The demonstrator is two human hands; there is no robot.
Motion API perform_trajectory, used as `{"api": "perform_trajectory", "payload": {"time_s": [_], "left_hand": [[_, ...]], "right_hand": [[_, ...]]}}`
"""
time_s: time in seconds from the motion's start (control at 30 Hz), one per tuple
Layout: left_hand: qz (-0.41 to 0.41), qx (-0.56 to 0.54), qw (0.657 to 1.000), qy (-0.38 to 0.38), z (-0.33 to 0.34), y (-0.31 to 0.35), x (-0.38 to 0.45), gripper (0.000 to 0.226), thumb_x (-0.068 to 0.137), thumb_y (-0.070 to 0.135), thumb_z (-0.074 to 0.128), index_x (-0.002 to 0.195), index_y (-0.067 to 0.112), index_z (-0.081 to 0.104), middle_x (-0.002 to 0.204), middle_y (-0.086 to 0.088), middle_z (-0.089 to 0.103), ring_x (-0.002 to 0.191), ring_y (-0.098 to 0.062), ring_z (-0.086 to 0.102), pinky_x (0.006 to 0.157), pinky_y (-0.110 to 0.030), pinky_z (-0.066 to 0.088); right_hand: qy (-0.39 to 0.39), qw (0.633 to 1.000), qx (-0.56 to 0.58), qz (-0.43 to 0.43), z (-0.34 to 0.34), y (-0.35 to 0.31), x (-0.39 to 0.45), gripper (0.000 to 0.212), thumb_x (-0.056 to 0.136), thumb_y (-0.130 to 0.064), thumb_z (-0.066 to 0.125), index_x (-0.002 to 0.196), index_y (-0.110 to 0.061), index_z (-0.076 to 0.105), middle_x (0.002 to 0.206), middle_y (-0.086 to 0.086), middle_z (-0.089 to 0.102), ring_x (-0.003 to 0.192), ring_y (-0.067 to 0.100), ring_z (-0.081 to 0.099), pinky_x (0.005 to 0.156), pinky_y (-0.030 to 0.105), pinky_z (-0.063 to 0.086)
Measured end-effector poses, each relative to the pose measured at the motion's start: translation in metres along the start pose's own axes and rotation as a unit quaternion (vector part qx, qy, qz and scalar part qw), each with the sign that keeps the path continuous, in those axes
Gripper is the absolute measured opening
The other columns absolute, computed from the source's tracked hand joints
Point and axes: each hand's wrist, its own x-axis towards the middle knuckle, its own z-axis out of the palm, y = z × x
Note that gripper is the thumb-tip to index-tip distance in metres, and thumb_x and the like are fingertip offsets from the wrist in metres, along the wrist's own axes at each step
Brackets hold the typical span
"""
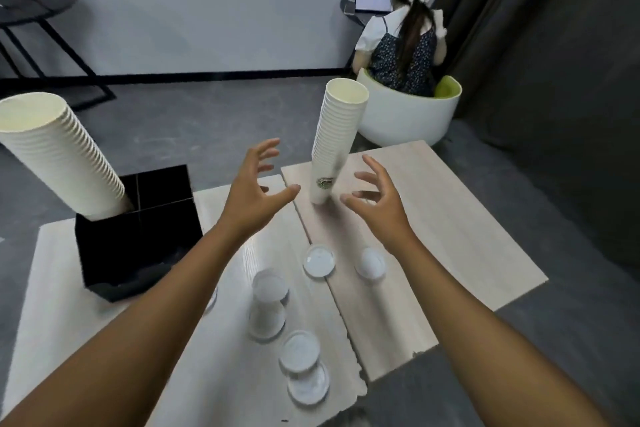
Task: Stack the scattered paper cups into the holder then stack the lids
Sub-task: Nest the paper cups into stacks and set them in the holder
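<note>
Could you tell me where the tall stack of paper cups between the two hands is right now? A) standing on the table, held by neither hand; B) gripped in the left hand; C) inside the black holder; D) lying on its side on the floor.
A: the tall stack of paper cups stands on the table, leaning a little, with the left hand and right hand open on either side, not touching it.

Two tall cup stacks here: one (pixel 62 156) in the holder (pixel 138 236), one (pixel 337 135) on the desk (pixel 450 218). Six lids lie loose, starting with this one (pixel 319 260). Two hands up, left (pixel 256 194) and right (pixel 375 199).
</note>
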Motion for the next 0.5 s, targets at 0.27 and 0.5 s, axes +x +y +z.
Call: {"api": "perform_trajectory", "payload": {"time_s": [0.27,0.5], "left_hand": [[-0.003,0.036,0.999,-0.035,0.058,-0.003,0.063,0.085,0.081,0.034,0.087,0.143,0.059,0.035,0.141,0.017,0.052,0.121,0.001,0.055,0.085,-0.03,0.055],[-0.042,0.035,0.998,-0.013,0.1,-0.024,0.121,0.097,0.077,0.032,0.092,0.149,0.056,0.031,0.144,0.013,0.05,0.125,-0.007,0.057,0.09,-0.027,0.053]], "right_hand": [[0.009,1.0,0.018,0.005,-0.042,0.042,0.054,0.088,0.082,-0.028,0.087,0.151,-0.047,0.036,0.145,-0.012,0.05,0.12,0.014,0.06,0.096,0.029,0.054],[-0.025,0.998,0.06,0.003,-0.052,0.066,0.139,0.089,0.08,-0.027,0.088,0.147,-0.056,0.038,0.145,-0.016,0.049,0.125,0.015,0.056,0.104,0.047,0.053]]}}
